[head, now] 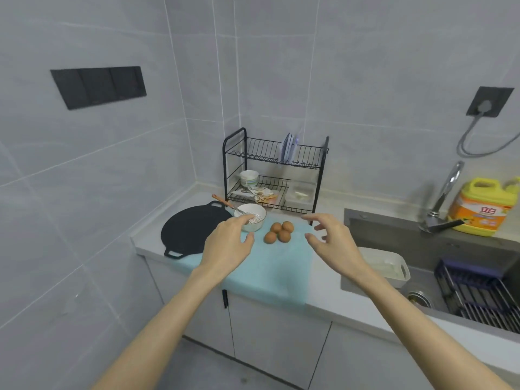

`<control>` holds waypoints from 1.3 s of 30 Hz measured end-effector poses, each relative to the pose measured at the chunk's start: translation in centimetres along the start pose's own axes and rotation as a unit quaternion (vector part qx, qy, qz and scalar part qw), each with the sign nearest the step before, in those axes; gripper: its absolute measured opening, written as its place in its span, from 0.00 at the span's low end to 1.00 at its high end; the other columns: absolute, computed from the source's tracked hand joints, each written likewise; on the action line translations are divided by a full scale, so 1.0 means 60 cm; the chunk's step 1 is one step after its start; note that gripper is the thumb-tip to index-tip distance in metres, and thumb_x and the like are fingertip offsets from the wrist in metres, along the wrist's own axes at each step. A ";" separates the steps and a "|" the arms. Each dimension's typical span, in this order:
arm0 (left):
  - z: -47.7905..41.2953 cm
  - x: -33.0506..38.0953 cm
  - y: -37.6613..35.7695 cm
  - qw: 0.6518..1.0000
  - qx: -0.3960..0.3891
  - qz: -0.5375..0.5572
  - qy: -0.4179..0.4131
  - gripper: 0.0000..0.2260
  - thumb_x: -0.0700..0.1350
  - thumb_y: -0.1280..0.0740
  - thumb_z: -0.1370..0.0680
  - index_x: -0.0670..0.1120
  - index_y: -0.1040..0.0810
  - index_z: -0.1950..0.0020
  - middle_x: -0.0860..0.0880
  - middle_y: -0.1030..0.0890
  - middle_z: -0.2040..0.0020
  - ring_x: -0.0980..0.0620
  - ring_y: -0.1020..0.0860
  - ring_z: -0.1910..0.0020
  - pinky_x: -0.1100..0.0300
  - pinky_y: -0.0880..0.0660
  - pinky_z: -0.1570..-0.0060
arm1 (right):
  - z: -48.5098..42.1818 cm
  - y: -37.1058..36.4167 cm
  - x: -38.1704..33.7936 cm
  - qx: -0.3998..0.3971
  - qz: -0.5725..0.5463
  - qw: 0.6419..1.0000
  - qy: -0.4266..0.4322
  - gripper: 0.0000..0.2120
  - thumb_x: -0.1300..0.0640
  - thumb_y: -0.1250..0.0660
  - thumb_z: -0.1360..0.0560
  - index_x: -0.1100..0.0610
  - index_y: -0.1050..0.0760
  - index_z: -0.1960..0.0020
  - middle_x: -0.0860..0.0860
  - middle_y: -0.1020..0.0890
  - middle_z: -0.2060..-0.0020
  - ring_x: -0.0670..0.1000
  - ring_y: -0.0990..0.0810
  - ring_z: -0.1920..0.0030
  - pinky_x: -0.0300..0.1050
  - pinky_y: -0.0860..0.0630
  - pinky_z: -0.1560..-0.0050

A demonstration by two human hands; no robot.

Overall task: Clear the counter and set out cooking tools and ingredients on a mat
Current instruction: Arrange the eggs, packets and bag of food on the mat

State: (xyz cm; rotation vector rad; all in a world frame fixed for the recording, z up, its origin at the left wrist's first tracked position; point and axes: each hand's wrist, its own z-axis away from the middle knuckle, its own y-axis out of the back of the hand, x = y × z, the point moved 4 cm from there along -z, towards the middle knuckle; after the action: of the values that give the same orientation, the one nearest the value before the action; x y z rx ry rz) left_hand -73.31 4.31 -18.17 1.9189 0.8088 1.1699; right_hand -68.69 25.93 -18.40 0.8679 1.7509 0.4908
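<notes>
Over the pale worktop (323, 302) I see both hands out in front of me, empty and apart. My left hand (228, 246) hovers with fingers loosely spread, its fingertips at the rim of a white bowl (254, 218) that holds a wire whisk (247, 213). My right hand (334, 243) hangs above the right edge of the blue mat (270, 271), fingers curled and splayed, gripping nothing. Four brown eggs (279, 232) sit clustered on the mat between the two hands, just beside the bowl. A black flat pan (191, 229) lies to the left, its near edge overlapping the mat. Behind stands a black dish rack (274, 170) with plates up top and a cup below (the lower shelf's other contents are too blurred to name). To the right are the sink (422, 249), a white tub (388, 266) and a yellow detergent jug (482, 206).
</notes>
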 end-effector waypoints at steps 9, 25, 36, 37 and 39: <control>-0.236 -0.133 -0.095 0.993 -0.046 0.070 0.082 0.18 0.47 0.36 0.23 0.54 0.27 0.33 0.55 0.21 0.41 0.53 0.23 0.45 0.51 0.25 0.45 | -0.264 -0.129 0.097 -0.059 -0.013 0.998 -0.021 0.19 0.60 0.34 0.26 0.51 0.26 0.36 0.48 0.24 0.41 0.49 0.25 0.46 0.43 0.27 0.47; -0.538 -0.304 -0.284 0.944 -0.177 0.198 0.193 0.21 0.49 0.42 0.19 0.47 0.36 0.26 0.45 0.30 0.30 0.46 0.31 0.32 0.48 0.33 0.34 | -0.576 -0.343 0.224 -0.097 0.017 0.983 -0.152 0.16 0.65 0.37 0.26 0.58 0.24 0.39 0.57 0.21 0.42 0.57 0.23 0.44 0.34 0.37 0.55; -0.635 -0.373 -0.404 0.604 -0.183 0.590 0.503 0.24 0.39 0.37 0.20 0.44 0.40 0.26 0.40 0.29 0.32 0.42 0.27 0.36 0.51 0.26 0.41 | -0.725 -0.467 0.336 -0.131 0.016 0.926 -0.355 0.22 0.59 0.36 0.24 0.55 0.32 0.31 0.57 0.24 0.38 0.56 0.23 0.42 0.46 0.25 0.45; -0.639 -0.376 -0.414 0.593 -0.183 0.596 0.509 0.23 0.39 0.37 0.20 0.43 0.39 0.26 0.40 0.29 0.32 0.42 0.27 0.36 0.51 0.26 0.40 | -0.732 -0.478 0.349 -0.140 0.012 0.918 -0.371 0.24 0.57 0.35 0.24 0.55 0.33 0.30 0.57 0.24 0.37 0.56 0.24 0.41 0.47 0.25 0.43; -0.647 -0.387 -0.434 0.584 -0.175 0.597 0.521 0.21 0.38 0.38 0.20 0.42 0.37 0.28 0.40 0.28 0.33 0.42 0.27 0.36 0.51 0.27 0.41 | -0.743 -0.498 0.372 -0.155 0.014 0.902 -0.402 0.28 0.53 0.32 0.26 0.52 0.35 0.29 0.57 0.25 0.37 0.57 0.26 0.38 0.49 0.27 0.38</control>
State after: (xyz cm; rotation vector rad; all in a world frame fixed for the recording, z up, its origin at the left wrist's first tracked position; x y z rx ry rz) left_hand -121.23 9.66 -38.15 1.0767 -0.5030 3.1025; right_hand -123.42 27.21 -37.82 0.7185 0.8717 0.3409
